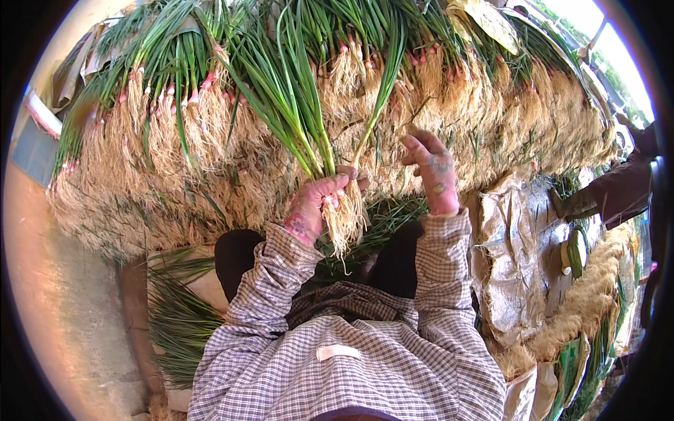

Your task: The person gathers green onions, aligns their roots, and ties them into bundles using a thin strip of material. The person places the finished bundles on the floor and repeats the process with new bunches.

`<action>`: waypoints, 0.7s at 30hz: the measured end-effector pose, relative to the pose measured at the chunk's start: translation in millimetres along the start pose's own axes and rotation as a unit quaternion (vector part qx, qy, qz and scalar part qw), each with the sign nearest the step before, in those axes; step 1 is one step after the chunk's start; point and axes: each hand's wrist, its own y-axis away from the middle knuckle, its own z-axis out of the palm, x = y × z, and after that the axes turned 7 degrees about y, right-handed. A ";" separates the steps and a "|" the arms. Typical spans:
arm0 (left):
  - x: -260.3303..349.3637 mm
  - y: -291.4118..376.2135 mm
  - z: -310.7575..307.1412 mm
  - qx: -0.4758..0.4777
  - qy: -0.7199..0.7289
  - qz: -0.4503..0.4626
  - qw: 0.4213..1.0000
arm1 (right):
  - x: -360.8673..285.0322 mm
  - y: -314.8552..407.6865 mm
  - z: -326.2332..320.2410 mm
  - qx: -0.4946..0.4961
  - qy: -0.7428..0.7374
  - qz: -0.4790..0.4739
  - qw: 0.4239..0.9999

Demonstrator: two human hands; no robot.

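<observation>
My left hand [314, 202] is shut around a small bunch of young allium plants [300, 142], probably green garlic, gripping them near the pink bulbs. Their green leaves fan upward and away from me, while pale stringy roots [345, 216] hang below the fist. One separate plant [371, 129] leans to the right from the same hand. My right hand [433, 163] is raised to the right of the bunch with its fingers bent. A thin brown withered strand [419, 109] shows at its fingertips; whether they pinch it is unclear.
A long heap of similar plants [358, 58] spans the area before me, roots facing me. Loose green leaves [181, 321] lie at my left. Crumpled sheeting [508, 258] covers the ground at right, near more bundled plants [574, 300]. Another person's arm [595, 194] reaches in there.
</observation>
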 end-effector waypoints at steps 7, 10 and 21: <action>-6.3 1.0 0.9 0.020 0.039 -0.071 0.997 | -14.1 2.8 68.9 -0.144 -0.282 0.121 0.941; -3.3 4.5 -0.4 0.020 0.031 -0.063 0.997 | -15.2 0.4 63.1 -0.049 -0.128 0.067 0.988; -9.0 14.1 11.0 -0.043 0.143 -0.097 0.984 | 16.3 -13.6 34.5 -0.252 -0.249 -0.038 0.934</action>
